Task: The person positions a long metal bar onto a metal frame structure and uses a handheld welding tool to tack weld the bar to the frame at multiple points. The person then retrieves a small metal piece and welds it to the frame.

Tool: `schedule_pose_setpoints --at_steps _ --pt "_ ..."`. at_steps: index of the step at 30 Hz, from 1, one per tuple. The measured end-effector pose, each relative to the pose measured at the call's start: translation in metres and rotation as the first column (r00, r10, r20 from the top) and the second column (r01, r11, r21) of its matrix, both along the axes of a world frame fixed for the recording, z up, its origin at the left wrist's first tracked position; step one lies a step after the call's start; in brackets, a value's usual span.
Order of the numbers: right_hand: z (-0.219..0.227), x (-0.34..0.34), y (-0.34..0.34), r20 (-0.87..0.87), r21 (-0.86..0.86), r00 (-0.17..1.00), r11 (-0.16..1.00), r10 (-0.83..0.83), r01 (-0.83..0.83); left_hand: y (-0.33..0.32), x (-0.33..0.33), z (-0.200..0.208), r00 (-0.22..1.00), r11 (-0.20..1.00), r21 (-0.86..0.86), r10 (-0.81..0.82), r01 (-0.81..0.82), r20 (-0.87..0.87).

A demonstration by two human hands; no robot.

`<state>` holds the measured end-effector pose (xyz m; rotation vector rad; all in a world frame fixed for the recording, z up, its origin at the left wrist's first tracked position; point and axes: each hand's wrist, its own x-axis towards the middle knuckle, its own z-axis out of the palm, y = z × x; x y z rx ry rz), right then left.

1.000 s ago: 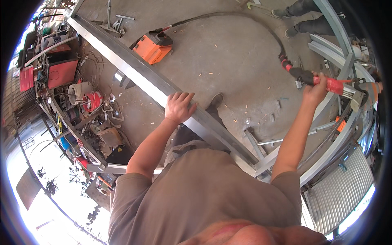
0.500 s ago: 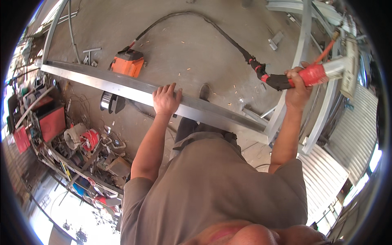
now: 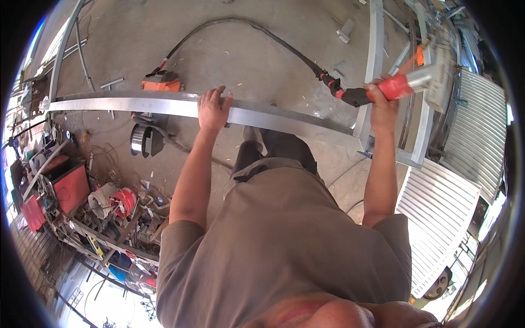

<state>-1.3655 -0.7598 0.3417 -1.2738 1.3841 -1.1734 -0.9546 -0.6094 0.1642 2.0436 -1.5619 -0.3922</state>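
Observation:
My right hand [image 3: 384, 101] is closed round a red-gripped tool [image 3: 395, 87] with a silver shaft and a hammer-like crosswise head. A black wrapped cable [image 3: 284, 48] with red bands runs into the same grip; how the two join is hidden. Across my front lies a metal frame, its near rail [image 3: 147, 105] a long silver rectangular tube. My left hand [image 3: 213, 112] lies on that rail, its fingers stretched over the far edge. The tool sits above the frame's right end, near an upright metal bar [image 3: 375, 52].
Beyond the rail an orange machine [image 3: 162, 82] stands on the floor, with a wire spool [image 3: 141, 140] on the near side. Corrugated sheets [image 3: 437, 213] lie at right. A cluttered bench with a red box [image 3: 72, 186] and a red reel [image 3: 124, 202] is at left.
The rail and both hands appear higher in the picture, and the right hand and tool further left. My feet have shifted beneath the rail. Both hands keep their places.

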Motion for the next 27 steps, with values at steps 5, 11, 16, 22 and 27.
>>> schedule_pose_setpoints --at_steps 5,11,16,22,27 --pt "-0.090 0.022 -0.025 -0.209 0.093 0.967 0.987 0.146 -0.129 -0.021 -0.076 0.022 0.907 0.993 -0.023 -0.119 0.120 -0.405" --pt "-0.184 0.057 -0.031 -0.302 0.398 0.897 0.898 0.321 -0.188 -0.113 -0.195 0.029 0.522 0.988 0.126 0.064 0.084 -0.851" --pt "-0.232 0.064 -0.026 -0.316 0.320 0.803 0.854 0.505 -0.410 -0.182 -0.225 -0.011 0.310 0.862 0.506 0.482 -0.004 -0.819" --pt "-0.215 0.011 0.000 -0.372 0.193 0.802 0.884 0.467 -0.425 -0.191 -0.243 -0.073 0.310 0.767 0.640 0.621 -0.048 -0.720" --pt "-0.151 -0.105 0.120 0.257 0.589 0.839 0.611 0.479 -0.529 -0.198 -0.252 -0.134 0.513 0.647 0.750 0.603 0.133 -0.611"
